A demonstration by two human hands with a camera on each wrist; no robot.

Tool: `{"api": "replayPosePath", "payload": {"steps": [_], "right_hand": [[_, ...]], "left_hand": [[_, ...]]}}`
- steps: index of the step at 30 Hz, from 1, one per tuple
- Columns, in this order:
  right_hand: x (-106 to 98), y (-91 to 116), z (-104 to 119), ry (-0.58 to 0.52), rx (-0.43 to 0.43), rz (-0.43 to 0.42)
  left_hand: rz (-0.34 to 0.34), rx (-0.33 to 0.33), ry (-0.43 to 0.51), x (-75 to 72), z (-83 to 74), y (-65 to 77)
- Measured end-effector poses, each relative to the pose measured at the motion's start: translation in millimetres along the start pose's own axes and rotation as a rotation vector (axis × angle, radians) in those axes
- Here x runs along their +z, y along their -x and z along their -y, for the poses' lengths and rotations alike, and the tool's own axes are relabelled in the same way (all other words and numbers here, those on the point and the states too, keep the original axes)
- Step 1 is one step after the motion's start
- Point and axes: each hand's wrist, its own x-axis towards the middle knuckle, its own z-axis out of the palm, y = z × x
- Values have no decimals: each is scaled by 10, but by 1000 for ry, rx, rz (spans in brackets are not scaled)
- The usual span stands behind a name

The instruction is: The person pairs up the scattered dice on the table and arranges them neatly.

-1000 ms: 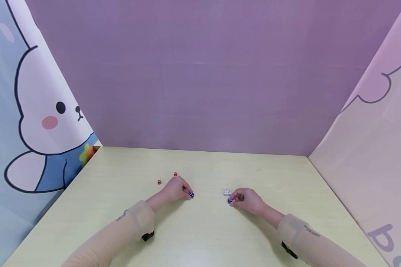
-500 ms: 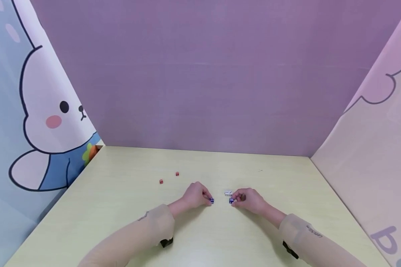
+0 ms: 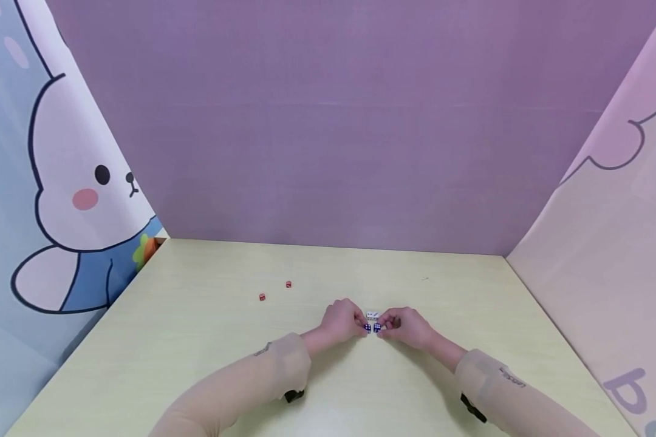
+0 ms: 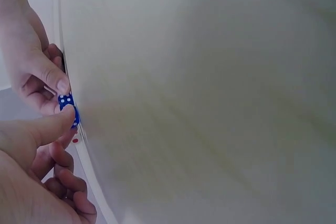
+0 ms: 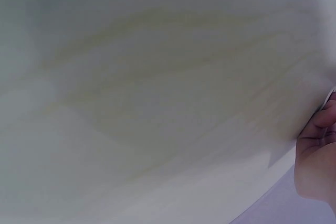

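My left hand (image 3: 343,320) pinches a blue die (image 3: 367,328) with white pips between thumb and fingers. Facing it, my right hand (image 3: 409,328) pinches a second blue die (image 3: 378,328). The two blue dice are side by side, low over the table, just in front of a pair of white dice (image 3: 372,315). In the left wrist view, the left thumb (image 4: 55,124) covers part of its blue die (image 4: 75,118), which overlaps the other one (image 4: 65,99). The right wrist view shows only part of the right hand (image 5: 317,156); its die is out of that view.
Two red dice (image 3: 288,284) lie apart on the pale wooden table (image 3: 208,273), left of the hands. A purple backdrop (image 3: 328,127) rises behind the table's far edge. Printed cloth with a cartoon rabbit (image 3: 87,152) hangs at the left, and pale cloth (image 3: 623,243) at the right.
My left hand has moved right with its blue die, away from the red dice, until it sits beside the other blue die. The right hand has stayed in place, holding its die.
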Motion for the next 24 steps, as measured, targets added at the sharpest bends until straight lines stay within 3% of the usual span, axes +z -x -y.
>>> {"api": "replayPosePath", "payload": {"steps": [10,17,24], "right_hand": [[1,-2,1,-4,-8,4],[3,-3,12,-4,0,0],[4,-11,-3,-11,17,8]], "left_hand": [[-25,1,-57,38,-50,-36],[-32,4,-35,34,-48,-29],[-47,-7,41,-150,10,8]]}}
